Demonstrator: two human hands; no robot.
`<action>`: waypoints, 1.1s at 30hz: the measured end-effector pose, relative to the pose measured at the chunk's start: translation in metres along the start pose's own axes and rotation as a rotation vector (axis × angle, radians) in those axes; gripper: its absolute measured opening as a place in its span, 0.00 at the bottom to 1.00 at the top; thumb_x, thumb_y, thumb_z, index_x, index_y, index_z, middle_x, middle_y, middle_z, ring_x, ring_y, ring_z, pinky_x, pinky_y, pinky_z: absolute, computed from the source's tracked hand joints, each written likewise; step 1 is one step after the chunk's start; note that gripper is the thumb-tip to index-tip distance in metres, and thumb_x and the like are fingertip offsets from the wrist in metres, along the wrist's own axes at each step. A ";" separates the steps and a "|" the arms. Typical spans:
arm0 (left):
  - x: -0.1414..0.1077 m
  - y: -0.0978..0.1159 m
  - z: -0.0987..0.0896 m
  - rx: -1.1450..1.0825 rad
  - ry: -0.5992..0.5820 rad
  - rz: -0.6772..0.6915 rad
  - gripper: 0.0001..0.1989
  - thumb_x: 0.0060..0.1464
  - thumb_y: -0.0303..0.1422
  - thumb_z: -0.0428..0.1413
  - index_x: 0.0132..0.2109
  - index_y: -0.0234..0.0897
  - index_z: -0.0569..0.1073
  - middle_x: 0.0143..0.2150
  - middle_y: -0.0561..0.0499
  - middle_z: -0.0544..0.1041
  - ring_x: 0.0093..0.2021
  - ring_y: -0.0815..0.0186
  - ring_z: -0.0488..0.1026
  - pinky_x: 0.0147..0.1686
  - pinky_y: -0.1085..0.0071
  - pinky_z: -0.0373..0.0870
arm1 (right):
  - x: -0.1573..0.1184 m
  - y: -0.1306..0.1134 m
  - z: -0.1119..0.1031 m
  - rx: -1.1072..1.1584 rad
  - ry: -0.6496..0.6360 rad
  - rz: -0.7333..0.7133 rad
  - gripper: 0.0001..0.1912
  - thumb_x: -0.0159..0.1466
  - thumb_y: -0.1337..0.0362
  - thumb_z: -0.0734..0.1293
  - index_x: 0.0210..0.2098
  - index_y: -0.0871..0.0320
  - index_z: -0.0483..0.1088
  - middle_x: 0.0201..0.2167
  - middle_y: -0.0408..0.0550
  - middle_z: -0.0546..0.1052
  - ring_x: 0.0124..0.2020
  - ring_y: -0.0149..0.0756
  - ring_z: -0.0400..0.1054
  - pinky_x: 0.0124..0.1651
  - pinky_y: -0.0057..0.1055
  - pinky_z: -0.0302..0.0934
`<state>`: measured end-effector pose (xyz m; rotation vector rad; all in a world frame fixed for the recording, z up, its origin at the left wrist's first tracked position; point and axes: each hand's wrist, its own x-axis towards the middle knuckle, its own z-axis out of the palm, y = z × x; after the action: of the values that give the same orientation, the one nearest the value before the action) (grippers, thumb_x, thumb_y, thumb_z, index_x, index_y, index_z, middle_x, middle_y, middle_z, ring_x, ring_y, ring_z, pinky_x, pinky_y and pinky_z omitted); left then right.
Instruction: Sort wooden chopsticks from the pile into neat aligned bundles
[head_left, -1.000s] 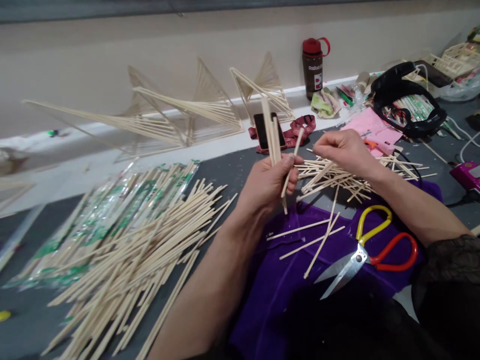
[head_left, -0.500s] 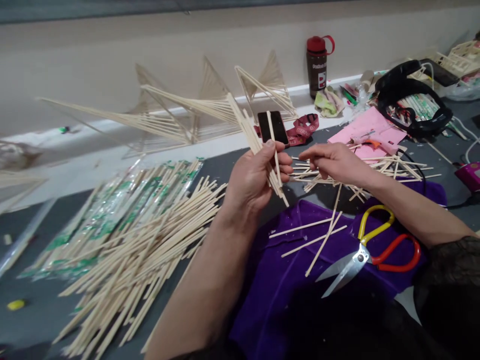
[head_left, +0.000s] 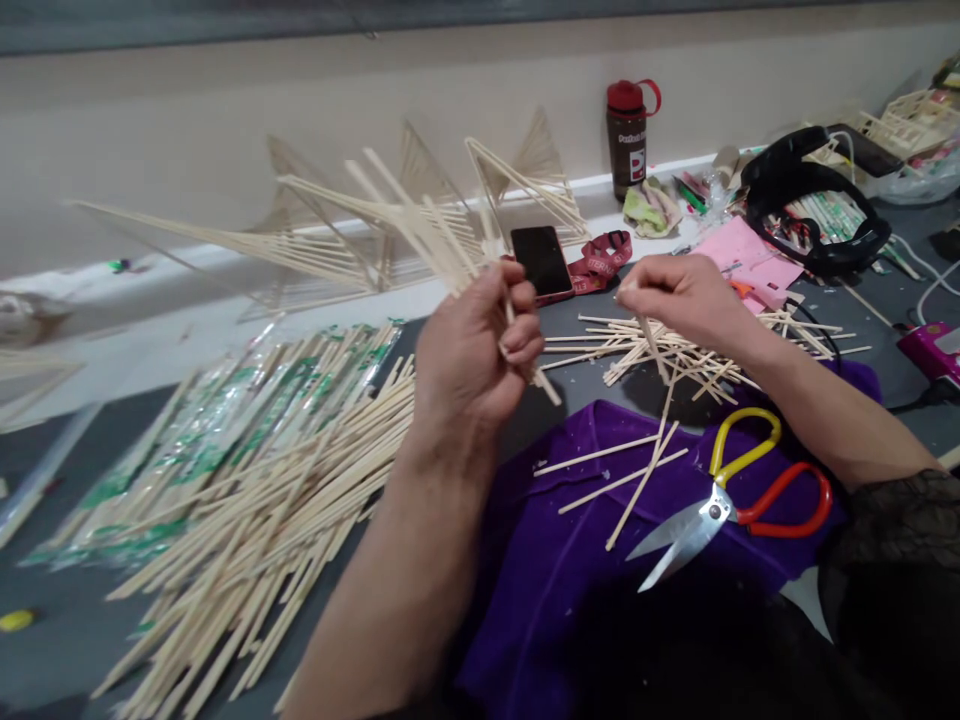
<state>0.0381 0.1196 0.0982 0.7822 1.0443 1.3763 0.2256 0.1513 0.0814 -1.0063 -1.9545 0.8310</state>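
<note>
My left hand (head_left: 480,350) is closed around several thin wooden sticks (head_left: 420,225), which fan up and to the left, blurred by motion. To its right, my right hand (head_left: 675,295) pinches a short wooden stick (head_left: 652,348) that points down over a heap of cut sticks (head_left: 705,365). Scissors (head_left: 714,507) with one yellow and one red handle lie parted on a purple cloth (head_left: 547,540), beside a few loose sticks (head_left: 622,482). A big pile of long sticks (head_left: 262,540) spreads left of my left forearm.
Plastic-wrapped stick packs (head_left: 225,430) lie at the left. Stick structures (head_left: 315,235) stand along the wall. Farther back are a phone (head_left: 541,262), a red strap (head_left: 604,262), a bottle (head_left: 627,140), pink paper (head_left: 742,252), a black headset (head_left: 817,205) and a magenta device (head_left: 934,352).
My left hand has moved left and tilted its sticks further leftward. My right hand, empty before, has risen slightly and now pinches a short stick.
</note>
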 end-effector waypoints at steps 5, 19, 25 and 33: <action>0.004 -0.016 -0.006 0.126 -0.068 -0.067 0.10 0.42 0.32 0.66 0.27 0.35 0.72 0.17 0.60 0.63 0.13 0.81 0.48 0.12 0.79 0.40 | 0.006 0.003 -0.015 0.470 0.017 0.256 0.06 0.59 0.64 0.65 0.28 0.60 0.68 0.16 0.35 0.61 0.15 0.21 0.49 0.18 0.24 0.43; -0.001 -0.045 0.001 0.273 -0.211 -0.187 0.13 0.37 0.36 0.68 0.25 0.33 0.72 0.14 0.54 0.68 0.12 0.77 0.57 0.12 0.79 0.45 | -0.002 0.011 0.013 0.451 -0.180 0.346 0.15 0.64 0.60 0.65 0.23 0.59 0.62 0.15 0.35 0.63 0.14 0.20 0.52 0.17 0.22 0.42; 0.001 -0.040 0.001 0.279 -0.314 -0.194 0.16 0.39 0.39 0.67 0.24 0.35 0.69 0.12 0.55 0.65 0.10 0.78 0.52 0.11 0.78 0.40 | -0.004 0.000 0.014 0.286 -0.164 0.261 0.15 0.61 0.65 0.64 0.20 0.59 0.58 0.14 0.33 0.58 0.16 0.20 0.47 0.21 0.23 0.41; -0.001 -0.036 0.002 0.255 -0.389 -0.156 0.22 0.36 0.44 0.69 0.23 0.35 0.67 0.13 0.60 0.57 0.13 0.80 0.48 0.13 0.79 0.40 | -0.004 -0.001 0.020 0.433 -0.082 0.330 0.13 0.57 0.70 0.63 0.17 0.59 0.58 0.12 0.33 0.56 0.15 0.20 0.45 0.18 0.23 0.37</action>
<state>0.0542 0.1160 0.0664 1.0828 0.9568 0.9198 0.2101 0.1432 0.0709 -1.0511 -1.5894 1.4275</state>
